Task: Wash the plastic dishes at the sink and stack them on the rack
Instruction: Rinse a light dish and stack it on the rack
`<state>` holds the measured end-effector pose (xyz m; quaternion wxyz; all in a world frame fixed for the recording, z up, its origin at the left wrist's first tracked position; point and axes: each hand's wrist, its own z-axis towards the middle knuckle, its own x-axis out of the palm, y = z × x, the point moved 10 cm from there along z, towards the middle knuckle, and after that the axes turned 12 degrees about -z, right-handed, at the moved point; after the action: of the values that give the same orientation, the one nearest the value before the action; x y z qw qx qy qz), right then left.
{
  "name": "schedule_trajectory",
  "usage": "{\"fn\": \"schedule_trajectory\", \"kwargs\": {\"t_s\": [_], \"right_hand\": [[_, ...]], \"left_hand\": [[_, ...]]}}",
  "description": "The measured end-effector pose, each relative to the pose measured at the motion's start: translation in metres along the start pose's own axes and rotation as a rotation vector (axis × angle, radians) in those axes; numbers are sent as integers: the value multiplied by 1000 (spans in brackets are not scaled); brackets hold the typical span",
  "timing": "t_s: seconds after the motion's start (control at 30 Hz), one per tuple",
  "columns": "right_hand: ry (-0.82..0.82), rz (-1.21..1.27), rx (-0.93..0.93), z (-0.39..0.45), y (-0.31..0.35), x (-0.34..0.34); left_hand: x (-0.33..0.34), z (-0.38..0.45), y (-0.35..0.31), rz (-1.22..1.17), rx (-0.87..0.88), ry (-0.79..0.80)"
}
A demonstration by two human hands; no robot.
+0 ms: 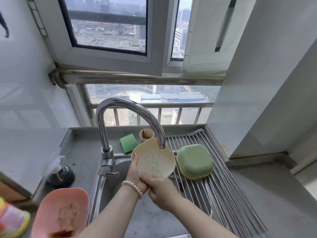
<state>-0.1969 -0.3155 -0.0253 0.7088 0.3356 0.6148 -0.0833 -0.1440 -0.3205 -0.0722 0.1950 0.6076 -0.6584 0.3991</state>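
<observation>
A cream plastic plate (154, 160) with an embossed figure is held tilted under the tap spout (161, 143), above the steel sink (103, 186). My left hand (135, 176) grips its left rim, thumb on the inner face. My right hand (159, 188) holds its lower edge from below. On the roll-up wire rack (223, 194) over the sink's right half lie a green dish (195, 160) upside down on a yellow one. A dirty pink plate (60, 212) sits at the lower left. A stained cup (145, 134) stands behind the plate.
A green sponge (128, 142) lies on the counter behind the sink. A dark bottle (60, 176) stands on the left counter near the tap lever (109, 172). A colourful packet (12, 219) is at the far left. The window and railing are behind.
</observation>
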Motion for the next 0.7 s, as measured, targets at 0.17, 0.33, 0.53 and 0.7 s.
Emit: {"fn": "schedule_trajectory", "kwargs": {"t_s": [0.17,0.33,0.53,0.7], "right_hand": [[-103,-409,-7,-5,-12,3],[162,-587,196,0,-26,25],[62,-645,41,-1,-23,12],[60,-744,34,11,-26,14]], "left_hand": [[-13,3,-8,96,43,-98],[-43,-6,-31,203,205,-316],[-65,-8,-45,369,168,-388],[-54,-8,-47,424,94,-353]]}}
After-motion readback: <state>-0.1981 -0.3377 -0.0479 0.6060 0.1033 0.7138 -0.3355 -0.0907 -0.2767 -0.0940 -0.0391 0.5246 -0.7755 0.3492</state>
